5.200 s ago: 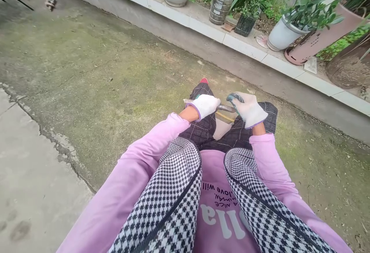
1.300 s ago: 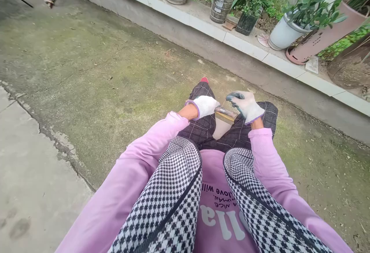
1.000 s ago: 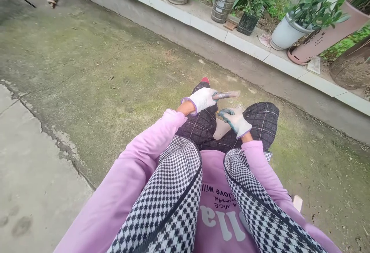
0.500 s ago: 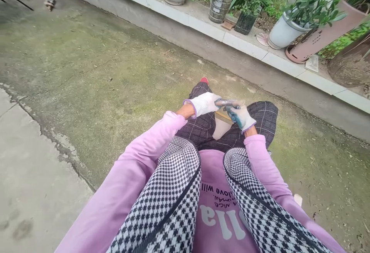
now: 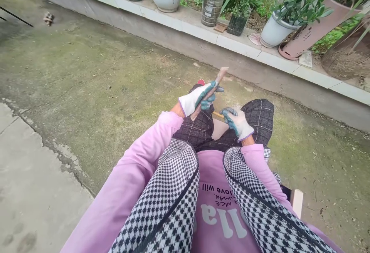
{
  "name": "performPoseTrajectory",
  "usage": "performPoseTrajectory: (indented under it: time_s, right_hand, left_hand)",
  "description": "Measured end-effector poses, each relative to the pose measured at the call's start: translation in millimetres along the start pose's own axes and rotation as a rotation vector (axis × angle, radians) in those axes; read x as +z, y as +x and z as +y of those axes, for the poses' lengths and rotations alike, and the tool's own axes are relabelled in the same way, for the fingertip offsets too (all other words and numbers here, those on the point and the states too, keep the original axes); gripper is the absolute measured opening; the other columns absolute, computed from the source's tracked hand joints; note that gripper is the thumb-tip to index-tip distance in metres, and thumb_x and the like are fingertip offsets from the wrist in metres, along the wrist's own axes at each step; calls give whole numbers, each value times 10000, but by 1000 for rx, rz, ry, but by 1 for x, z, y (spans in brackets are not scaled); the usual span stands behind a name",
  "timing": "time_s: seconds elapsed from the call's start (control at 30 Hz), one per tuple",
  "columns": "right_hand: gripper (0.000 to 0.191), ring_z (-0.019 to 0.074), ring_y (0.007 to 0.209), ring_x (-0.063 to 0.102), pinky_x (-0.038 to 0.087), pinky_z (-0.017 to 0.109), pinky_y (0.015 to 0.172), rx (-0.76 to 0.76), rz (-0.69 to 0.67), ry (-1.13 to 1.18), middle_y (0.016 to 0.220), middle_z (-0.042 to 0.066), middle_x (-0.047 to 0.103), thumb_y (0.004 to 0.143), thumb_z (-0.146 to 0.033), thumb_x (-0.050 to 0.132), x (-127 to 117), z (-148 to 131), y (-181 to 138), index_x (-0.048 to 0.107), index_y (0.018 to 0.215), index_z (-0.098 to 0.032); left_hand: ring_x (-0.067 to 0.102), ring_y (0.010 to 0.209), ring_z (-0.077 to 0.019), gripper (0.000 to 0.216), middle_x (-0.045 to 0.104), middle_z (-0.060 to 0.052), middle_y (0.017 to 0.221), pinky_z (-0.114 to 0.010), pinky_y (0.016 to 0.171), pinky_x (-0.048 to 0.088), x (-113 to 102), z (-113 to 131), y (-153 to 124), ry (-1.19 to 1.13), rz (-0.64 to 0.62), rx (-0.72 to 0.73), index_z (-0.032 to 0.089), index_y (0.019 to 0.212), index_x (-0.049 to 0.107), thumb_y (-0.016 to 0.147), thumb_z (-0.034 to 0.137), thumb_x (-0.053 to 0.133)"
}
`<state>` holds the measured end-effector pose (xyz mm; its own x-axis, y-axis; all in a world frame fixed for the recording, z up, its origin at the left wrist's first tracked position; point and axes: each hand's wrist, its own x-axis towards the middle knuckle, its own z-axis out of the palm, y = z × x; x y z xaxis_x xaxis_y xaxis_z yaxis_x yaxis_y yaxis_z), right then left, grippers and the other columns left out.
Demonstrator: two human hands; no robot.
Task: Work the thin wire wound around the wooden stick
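Left hand [image 5: 195, 98]: gloved and grasping, fingers closed around a brownish stick [image 5: 220, 79]!
Stick: slants across the left palm, far end tipped right, near end over dark checked trousers [image 5: 199, 133].
Right hand [image 5: 237, 122]: gloved, fingers curled, just beside a yellow rod [image 5: 218, 114]; can't tell whether it grips anything.
Far ledge [image 5: 199, 32]: potted plants [image 5: 277, 29] line up above the greenish ground [image 5: 110, 72].
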<state>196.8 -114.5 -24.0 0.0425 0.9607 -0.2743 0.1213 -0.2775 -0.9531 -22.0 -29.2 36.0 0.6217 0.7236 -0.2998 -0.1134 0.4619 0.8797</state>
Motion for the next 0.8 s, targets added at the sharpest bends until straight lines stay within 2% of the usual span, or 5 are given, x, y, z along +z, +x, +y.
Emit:
performPoseTrajectory:
  time_s: [0.13,0.27,0.4,0.6,0.8]
  right_hand:
    - [483,116,541,415,285,269,499,-59,9,-21,578,-33,539,707,-657,803,-4,-9,-9,745,855,-201]
    - [366,144,633,496,386,298,593,-250,-19,-257,677,5,638,815,-562,725,-16,-37,-9,778,846,-201]
    - [202,172,701,575,455,321,682,-376,-52,-598,707,21,688,883,-384,711,-35,-75,18,794,830,-207]
    - [160,138,604,471,362,291,557,-116,-92,-334,622,4,612,720,-348,779,-38,-62,61,769,762,-193]
    - [355,133,570,414,340,288,538,-43,-99,-210,571,-20,529,713,-566,772,0,-7,17,682,729,-223]
  left_hand:
    - [297,426,-79,476,455,79,639,-215,456,334,-5,-1,4,168,114,12,168,1240,708,1207,550,425]
    - [688,747,-154,279,780,-64,952,-271,760,574,-2,-16,8,928,290,142,152,1273,757,1109,357,664]
    - [806,1082,-237,401,854,-125,1242,-318,976,590,4,-31,9,1397,119,145,178,1454,747,1104,348,649]
    - [667,758,-158,175,776,-21,874,-260,729,490,18,-33,0,1329,-53,138,149,1052,818,950,287,780]
    - [634,747,-160,150,753,-31,860,-288,755,510,9,-26,4,1249,173,143,131,1019,827,952,228,735]
